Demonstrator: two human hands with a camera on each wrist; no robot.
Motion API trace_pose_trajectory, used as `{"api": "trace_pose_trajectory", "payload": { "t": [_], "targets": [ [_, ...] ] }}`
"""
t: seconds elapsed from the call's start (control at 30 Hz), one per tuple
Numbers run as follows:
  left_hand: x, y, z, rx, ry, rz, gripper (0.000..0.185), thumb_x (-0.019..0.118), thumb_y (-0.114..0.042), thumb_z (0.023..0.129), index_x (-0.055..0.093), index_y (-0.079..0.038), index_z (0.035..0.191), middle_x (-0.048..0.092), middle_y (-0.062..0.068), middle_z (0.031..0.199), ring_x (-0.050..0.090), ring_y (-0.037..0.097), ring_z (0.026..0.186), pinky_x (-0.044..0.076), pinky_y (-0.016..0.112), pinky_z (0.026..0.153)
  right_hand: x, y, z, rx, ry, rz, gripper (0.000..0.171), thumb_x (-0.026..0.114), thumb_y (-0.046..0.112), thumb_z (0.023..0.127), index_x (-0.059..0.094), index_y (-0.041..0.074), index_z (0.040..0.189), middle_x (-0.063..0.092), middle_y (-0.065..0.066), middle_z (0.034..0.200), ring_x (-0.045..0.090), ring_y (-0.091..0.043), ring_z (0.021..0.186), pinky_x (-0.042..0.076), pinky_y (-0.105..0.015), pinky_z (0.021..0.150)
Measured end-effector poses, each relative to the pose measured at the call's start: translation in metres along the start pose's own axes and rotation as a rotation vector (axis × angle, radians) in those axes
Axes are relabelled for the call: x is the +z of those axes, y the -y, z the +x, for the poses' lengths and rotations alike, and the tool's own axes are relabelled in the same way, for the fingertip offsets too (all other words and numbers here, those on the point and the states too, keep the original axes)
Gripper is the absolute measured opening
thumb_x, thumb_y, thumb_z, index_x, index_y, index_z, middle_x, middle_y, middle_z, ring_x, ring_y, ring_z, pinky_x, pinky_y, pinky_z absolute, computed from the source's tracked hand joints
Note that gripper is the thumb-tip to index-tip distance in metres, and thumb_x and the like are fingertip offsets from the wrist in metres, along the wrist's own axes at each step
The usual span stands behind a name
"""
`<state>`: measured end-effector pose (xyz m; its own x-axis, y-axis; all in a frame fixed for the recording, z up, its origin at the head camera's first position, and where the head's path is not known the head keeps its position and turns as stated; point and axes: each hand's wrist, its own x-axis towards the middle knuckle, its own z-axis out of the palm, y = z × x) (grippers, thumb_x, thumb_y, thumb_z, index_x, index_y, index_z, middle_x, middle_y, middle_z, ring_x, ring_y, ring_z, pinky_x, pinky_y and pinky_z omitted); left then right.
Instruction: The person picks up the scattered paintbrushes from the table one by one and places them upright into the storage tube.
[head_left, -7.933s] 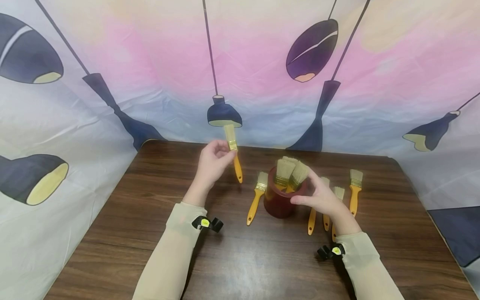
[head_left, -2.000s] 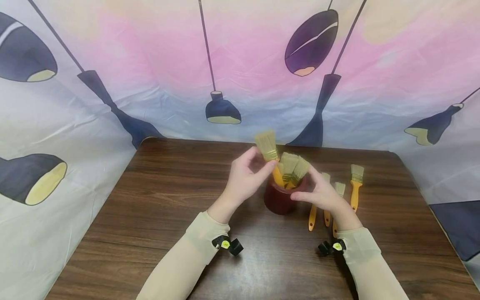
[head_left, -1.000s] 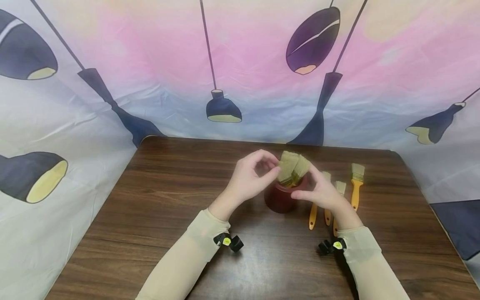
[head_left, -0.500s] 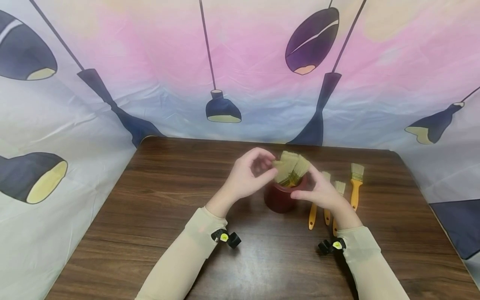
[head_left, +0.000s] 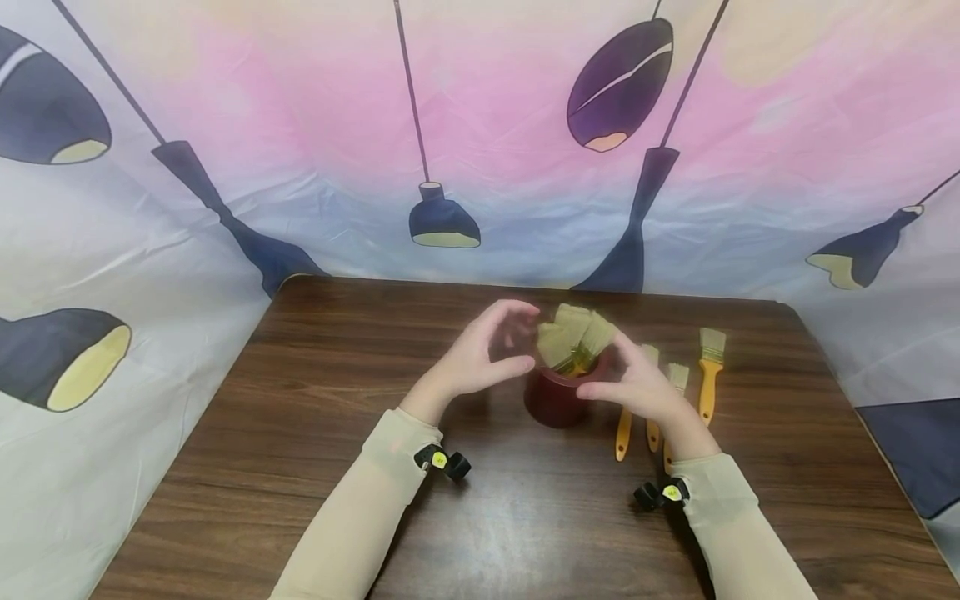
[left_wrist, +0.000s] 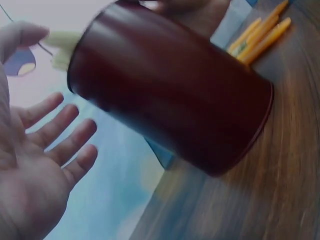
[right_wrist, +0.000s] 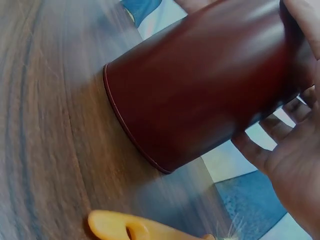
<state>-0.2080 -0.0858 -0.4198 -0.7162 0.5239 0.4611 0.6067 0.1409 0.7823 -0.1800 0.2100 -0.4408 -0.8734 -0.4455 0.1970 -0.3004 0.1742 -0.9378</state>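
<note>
Released since a second ago: left hand (head_left: 480, 354) now spread and empty, just left of the pot. On dark wooden tabletop (head_left: 315, 433), dark red pot (head_left: 553, 398) upright at centre, gripped by right hand (head_left: 637, 387). Bristle-up brushes (head_left: 573, 340) inside. Three yellow-handled brushes (head_left: 705, 375) flat just right.

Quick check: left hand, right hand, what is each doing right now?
Left hand: open, holds nothing, beside the dark red cup.
Right hand: fingers curled round the cup's side, gripping it.
</note>
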Motion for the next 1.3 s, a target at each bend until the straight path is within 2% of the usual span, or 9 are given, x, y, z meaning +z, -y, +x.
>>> {"api": "trace_pose_trajectory", "payload": {
  "t": [0.17, 0.27, 0.43, 0.53, 0.63, 0.8, 0.93, 1.13, 1.3],
  "targets": [
    [-0.007, 0.009, -0.003, -0.032, 0.067, 0.003, 0.075, 0.078, -0.019, 0.087, 0.049, 0.001, 0.154, 0.059, 0.022, 0.148, 0.063, 0.032, 0.129, 0.057, 0.048, 0.102, 0.013, 0.001, 0.006, -0.039, -0.044, 0.084, 0.104, 0.090, -0.008, 0.082, 0.031, 0.011, 0.166, 0.053, -0.012, 0.156, 0.057, -0.017, 0.134, 0.055, -0.025, 0.103],
    [-0.010, 0.014, -0.004, -0.060, 0.100, -0.002, 0.080, 0.080, -0.014, 0.087, 0.045, -0.001, 0.158, 0.055, 0.020, 0.156, 0.060, 0.032, 0.135, 0.056, 0.049, 0.108, 0.020, 0.001, 0.009, -0.030, -0.108, 0.135, 0.100, 0.089, -0.015, 0.078, 0.030, 0.008, 0.156, 0.054, -0.010, 0.152, 0.055, -0.015, 0.136, 0.052, -0.024, 0.107],
    [-0.013, 0.015, -0.005, -0.121, 0.131, -0.041, 0.094, 0.090, -0.018, 0.086, 0.040, -0.009, 0.165, 0.047, 0.010, 0.165, 0.058, 0.029, 0.140, 0.052, 0.046, 0.114, 0.026, 0.003, 0.012, -0.012, -0.192, 0.083, 0.088, 0.089, -0.017, 0.078, 0.037, 0.000, 0.147, 0.057, -0.012, 0.143, 0.058, -0.014, 0.128, 0.052, -0.023, 0.104],
    [-0.013, 0.013, -0.005, -0.153, 0.118, -0.012, 0.100, 0.095, -0.022, 0.084, 0.039, -0.014, 0.166, 0.047, 0.006, 0.165, 0.057, 0.026, 0.141, 0.049, 0.047, 0.117, 0.029, 0.005, 0.014, -0.022, -0.211, 0.030, 0.084, 0.089, -0.013, 0.081, 0.046, 0.001, 0.151, 0.062, -0.015, 0.142, 0.061, -0.017, 0.124, 0.053, -0.024, 0.102],
    [-0.015, 0.012, -0.005, -0.174, 0.077, 0.032, 0.103, 0.097, -0.028, 0.081, 0.040, -0.018, 0.166, 0.050, 0.004, 0.163, 0.054, 0.024, 0.144, 0.044, 0.051, 0.121, 0.033, 0.007, 0.016, -0.037, -0.204, -0.009, 0.080, 0.088, -0.008, 0.086, 0.050, 0.003, 0.155, 0.062, -0.017, 0.149, 0.062, -0.024, 0.131, 0.054, -0.029, 0.107],
    [-0.017, 0.013, -0.005, -0.197, 0.023, 0.039, 0.104, 0.100, -0.031, 0.078, 0.044, -0.021, 0.165, 0.056, 0.001, 0.158, 0.053, 0.022, 0.144, 0.042, 0.054, 0.122, 0.038, 0.010, 0.020, -0.032, -0.155, -0.030, 0.078, 0.083, 0.000, 0.095, 0.047, 0.007, 0.163, 0.057, -0.017, 0.159, 0.061, -0.036, 0.136, 0.053, -0.044, 0.112],
    [-0.017, 0.014, -0.006, -0.209, 0.011, 0.026, 0.100, 0.099, -0.029, 0.078, 0.047, -0.019, 0.163, 0.058, 0.000, 0.156, 0.055, 0.022, 0.141, 0.044, 0.054, 0.120, 0.038, 0.008, 0.022, -0.027, -0.125, -0.021, 0.079, 0.082, 0.002, 0.097, 0.045, 0.009, 0.165, 0.055, -0.016, 0.162, 0.059, -0.036, 0.141, 0.050, -0.052, 0.115],
    [-0.012, 0.016, -0.005, -0.176, -0.015, 0.029, 0.097, 0.099, -0.027, 0.077, 0.051, -0.018, 0.161, 0.060, 0.001, 0.152, 0.059, 0.022, 0.132, 0.051, 0.049, 0.112, 0.024, 0.008, 0.017, -0.043, -0.107, -0.042, 0.075, 0.081, 0.002, 0.098, 0.046, 0.007, 0.164, 0.057, -0.017, 0.158, 0.058, -0.033, 0.140, 0.056, -0.039, 0.109],
    [-0.006, 0.018, -0.004, -0.153, -0.020, 0.072, 0.093, 0.099, -0.032, 0.076, 0.056, -0.016, 0.156, 0.059, 0.000, 0.151, 0.057, 0.019, 0.130, 0.050, 0.047, 0.111, -0.004, 0.009, 0.004, -0.023, -0.179, -0.149, 0.070, 0.080, 0.007, 0.100, 0.048, 0.004, 0.161, 0.061, -0.020, 0.151, 0.062, -0.035, 0.134, 0.057, -0.029, 0.104]
  ]
}}
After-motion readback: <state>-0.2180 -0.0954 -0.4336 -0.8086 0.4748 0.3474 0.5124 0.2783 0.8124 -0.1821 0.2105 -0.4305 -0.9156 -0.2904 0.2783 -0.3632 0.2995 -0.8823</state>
